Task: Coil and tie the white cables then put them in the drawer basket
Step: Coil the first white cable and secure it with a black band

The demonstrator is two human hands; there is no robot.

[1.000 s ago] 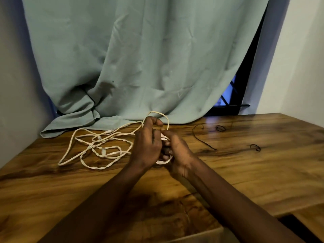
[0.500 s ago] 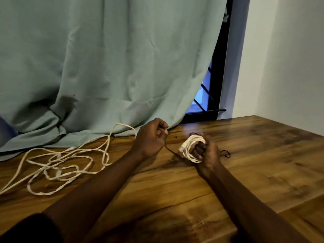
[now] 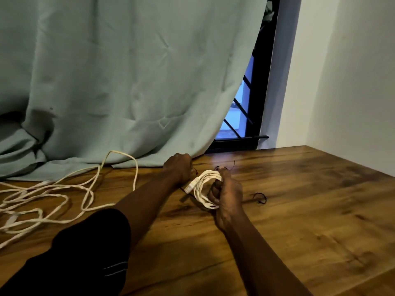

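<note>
My right hand (image 3: 227,192) grips a small coil of white cable (image 3: 204,190) just above the wooden table (image 3: 299,210), with a plug end sticking out on the coil's left. My left hand (image 3: 179,168) is curled just left of the coil and pinches a thin black tie wire (image 3: 186,190) that runs down behind the coil. A second, loose white cable (image 3: 64,195) lies tangled on the table at the left. No drawer basket is in view.
Two more short black ties lie on the table, one beyond the coil (image 3: 224,167) and one to its right (image 3: 259,197). A pale green curtain (image 3: 128,82) hangs onto the table's back edge. A white wall (image 3: 352,92) borders the right.
My hands have separated: the right one carried the coil to the right, and the left one picked up the black tie wire. The view has swung right, so the loose cable now sits further left.
</note>
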